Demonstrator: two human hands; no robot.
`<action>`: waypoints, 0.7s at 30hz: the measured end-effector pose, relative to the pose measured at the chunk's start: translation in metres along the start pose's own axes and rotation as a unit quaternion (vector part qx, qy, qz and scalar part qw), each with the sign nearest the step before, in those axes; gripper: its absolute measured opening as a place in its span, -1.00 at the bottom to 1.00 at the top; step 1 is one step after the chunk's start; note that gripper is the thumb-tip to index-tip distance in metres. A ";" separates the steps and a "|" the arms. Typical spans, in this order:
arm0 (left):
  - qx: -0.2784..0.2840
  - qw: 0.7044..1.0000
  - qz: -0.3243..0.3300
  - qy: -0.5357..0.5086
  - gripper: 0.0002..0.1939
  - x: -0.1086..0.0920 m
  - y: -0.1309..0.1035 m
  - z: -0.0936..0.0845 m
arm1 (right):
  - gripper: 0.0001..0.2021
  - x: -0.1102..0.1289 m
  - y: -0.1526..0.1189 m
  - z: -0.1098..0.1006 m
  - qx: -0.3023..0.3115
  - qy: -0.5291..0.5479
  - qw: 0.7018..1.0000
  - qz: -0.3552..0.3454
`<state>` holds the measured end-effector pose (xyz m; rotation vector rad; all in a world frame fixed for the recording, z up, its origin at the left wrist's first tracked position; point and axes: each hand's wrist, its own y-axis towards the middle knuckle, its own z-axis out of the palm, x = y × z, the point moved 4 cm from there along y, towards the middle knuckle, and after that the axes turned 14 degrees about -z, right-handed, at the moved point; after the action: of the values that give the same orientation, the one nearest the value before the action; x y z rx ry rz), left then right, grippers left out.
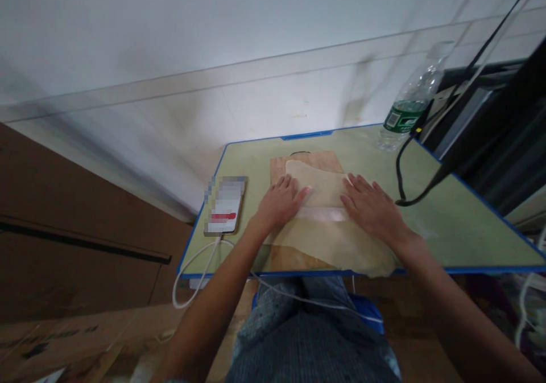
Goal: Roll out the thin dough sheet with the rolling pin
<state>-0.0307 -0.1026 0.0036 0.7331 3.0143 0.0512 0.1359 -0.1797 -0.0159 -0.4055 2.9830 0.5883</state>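
Observation:
A wide, thin sheet of pale dough (315, 241) lies over a wooden cutting board (278, 169), its near edge hanging slightly past the table's front edge. Across its middle runs a smooth, pale, shiny band (322, 214) that looks like a rolling pin; its ends are hidden by my hands. My left hand (279, 201) rests flat at the left end of this band, fingers stretched forward and thumb pointing inward. At the right end, my right hand (369, 206) lies palm down with its fingers extended over the dough.
The green table (460, 241) has a blue edge. To the left lies a phone (228, 206) with a white cable (187, 300) looping over the front edge. A plastic bottle (405, 115) stands at the back right, near a black strap (426, 192). A white wall (256, 104) rises behind.

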 end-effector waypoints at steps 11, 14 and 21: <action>-0.023 0.999 0.008 -0.036 -0.44 0.002 -0.072 0.000 | -0.58 0.060 -0.063 -0.038 -0.070 -0.033 0.997 -0.005; -0.043 0.998 0.003 -0.046 -0.42 0.004 -0.091 0.004 | -0.58 0.071 -0.078 -0.039 -0.080 -0.019 0.997 -0.009; -0.110 0.993 0.002 -0.039 -0.36 0.004 -0.132 0.012 | -0.49 0.087 -0.102 -0.041 -0.074 0.037 0.997 -0.001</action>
<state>-0.0946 -0.2174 -0.0142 0.7027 2.8712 0.3414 0.0792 -0.3072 -0.0254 -0.4513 3.0187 0.8151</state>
